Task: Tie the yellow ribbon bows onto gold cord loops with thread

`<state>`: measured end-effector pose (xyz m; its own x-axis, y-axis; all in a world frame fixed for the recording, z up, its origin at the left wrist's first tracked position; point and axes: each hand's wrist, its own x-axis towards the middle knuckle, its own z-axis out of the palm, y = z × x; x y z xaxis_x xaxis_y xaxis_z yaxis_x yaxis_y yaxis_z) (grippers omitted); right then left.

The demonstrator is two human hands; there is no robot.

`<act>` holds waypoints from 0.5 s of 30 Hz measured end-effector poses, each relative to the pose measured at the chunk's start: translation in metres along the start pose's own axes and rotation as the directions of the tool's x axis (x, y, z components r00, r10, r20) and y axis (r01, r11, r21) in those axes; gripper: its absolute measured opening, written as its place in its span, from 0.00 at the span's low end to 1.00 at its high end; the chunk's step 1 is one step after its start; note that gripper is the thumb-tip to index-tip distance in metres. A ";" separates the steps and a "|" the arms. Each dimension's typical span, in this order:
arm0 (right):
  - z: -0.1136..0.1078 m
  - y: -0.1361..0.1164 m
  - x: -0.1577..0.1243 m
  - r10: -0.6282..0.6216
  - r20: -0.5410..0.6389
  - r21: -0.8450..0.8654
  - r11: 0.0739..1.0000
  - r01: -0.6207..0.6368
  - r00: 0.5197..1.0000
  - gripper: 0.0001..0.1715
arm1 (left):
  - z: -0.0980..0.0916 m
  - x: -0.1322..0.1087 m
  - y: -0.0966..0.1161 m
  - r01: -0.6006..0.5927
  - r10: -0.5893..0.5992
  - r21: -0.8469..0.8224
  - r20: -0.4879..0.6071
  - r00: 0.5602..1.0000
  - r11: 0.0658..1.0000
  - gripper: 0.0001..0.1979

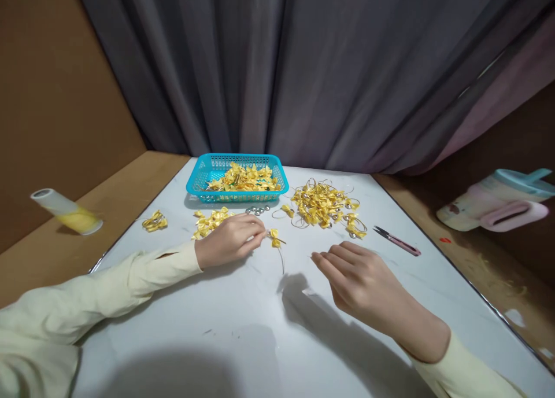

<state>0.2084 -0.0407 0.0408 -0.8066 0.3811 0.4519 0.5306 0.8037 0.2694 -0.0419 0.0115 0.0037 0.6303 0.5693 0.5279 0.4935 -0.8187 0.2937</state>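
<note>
My left hand [232, 239] is closed, its fingertips pinching a small yellow ribbon bow [275, 238] that has a thin cord hanging down from it. To the right of the bow, my right hand [353, 273] is raised over the table with its fingers curled together; whether anything is between them is hidden. A pile of yellow bows [212, 220] lies just behind my left hand. Beyond the gap between the hands is a larger heap of yellow bows with cords and silvery beads [318, 201]. Several silvery beads [257, 210] lie behind my left fingers.
A blue basket [237, 198] of yellow bows stands at the back of the white table [225, 334]. Small pink-handled snips [396, 240] lie right. A small yellow bundle [155, 221] and a yellow-wound cone [71, 214] are left; a lidded cup [489, 204] is far right.
</note>
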 end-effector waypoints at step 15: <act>0.029 -0.016 -0.037 0.033 0.185 0.162 0.985 -0.064 0.982 0.19 | 0.000 -0.050 -0.005 -0.022 0.020 0.017 0.119 0.993 1.000 0.10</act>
<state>0.2224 -0.0544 -0.0049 -0.8228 0.4854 0.2955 0.5317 0.8412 0.0986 -0.0756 -0.0133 -0.0246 0.7067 0.5581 0.4349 0.4900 -0.8294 0.2681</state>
